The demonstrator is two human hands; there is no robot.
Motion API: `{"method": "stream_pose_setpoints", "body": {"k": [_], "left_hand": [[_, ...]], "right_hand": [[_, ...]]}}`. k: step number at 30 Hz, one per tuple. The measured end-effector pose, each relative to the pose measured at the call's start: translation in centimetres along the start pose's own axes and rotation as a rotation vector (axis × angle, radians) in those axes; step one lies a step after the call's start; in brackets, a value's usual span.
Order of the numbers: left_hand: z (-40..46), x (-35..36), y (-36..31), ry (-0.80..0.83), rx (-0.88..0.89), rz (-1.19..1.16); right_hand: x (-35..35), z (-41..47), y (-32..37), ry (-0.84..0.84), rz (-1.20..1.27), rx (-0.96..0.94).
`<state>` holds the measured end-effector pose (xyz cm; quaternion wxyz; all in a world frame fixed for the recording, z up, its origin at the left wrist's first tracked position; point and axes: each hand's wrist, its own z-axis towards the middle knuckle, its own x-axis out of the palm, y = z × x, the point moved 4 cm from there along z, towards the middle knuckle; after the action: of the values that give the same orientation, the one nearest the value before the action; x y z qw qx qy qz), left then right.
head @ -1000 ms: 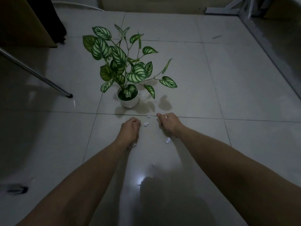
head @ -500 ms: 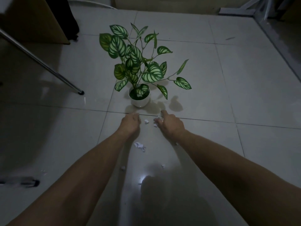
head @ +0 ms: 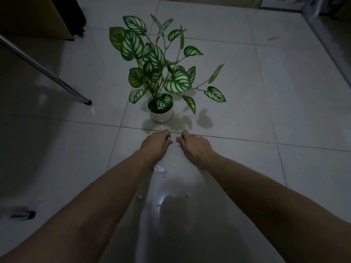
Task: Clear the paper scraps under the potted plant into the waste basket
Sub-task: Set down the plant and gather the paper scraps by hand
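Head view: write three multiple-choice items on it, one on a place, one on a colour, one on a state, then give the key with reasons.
1. Where does the potted plant stand relative to the hands?
A. beyond them, farther from the camera
B. between the forearms
C. behind the metal leg

2. What colour is the pot?
A. black
B. white
C. red

3. How are the left hand and right hand posed?
A. flat, palms up
B. fingers curled down at the floor
C. lifting the pot

Key: A, the pot sits past the fingertips; B, its wall shows white; B, both hands curl at the tile, while paper scraps lie between the forearms.
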<state>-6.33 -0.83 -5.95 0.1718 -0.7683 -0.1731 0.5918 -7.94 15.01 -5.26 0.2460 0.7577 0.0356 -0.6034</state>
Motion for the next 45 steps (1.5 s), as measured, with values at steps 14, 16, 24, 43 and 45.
{"method": "stream_pose_setpoints", "body": {"k": [14,16,24,43,45], "left_hand": [[-0.6,-0.8,1.1,-0.025,-0.155,-0.329],[-1.0,-1.0,1.1,-0.030,-0.136,-0.320],[-2.9,-1.4,1.8,-0.008,-0.115,-0.349],[-9.6,2.5,0.5,0.026,-0.029,0.160],[-9.4,2.8,0.5,0.012,0.018,0.180]], "right_hand": [[0.4,-0.9,0.3,0.065,-0.012,0.172],[0.5,-0.7,0.9,0.098,-0.073,0.157],[-0.7,-1.0,-0.1,0.195,0.096,0.166],[-1.0,-12.1,-6.8,-0.034,0.117,0.163],[-0.5,-12.3,-6.2,-0.030,0.076,0.136]]}}
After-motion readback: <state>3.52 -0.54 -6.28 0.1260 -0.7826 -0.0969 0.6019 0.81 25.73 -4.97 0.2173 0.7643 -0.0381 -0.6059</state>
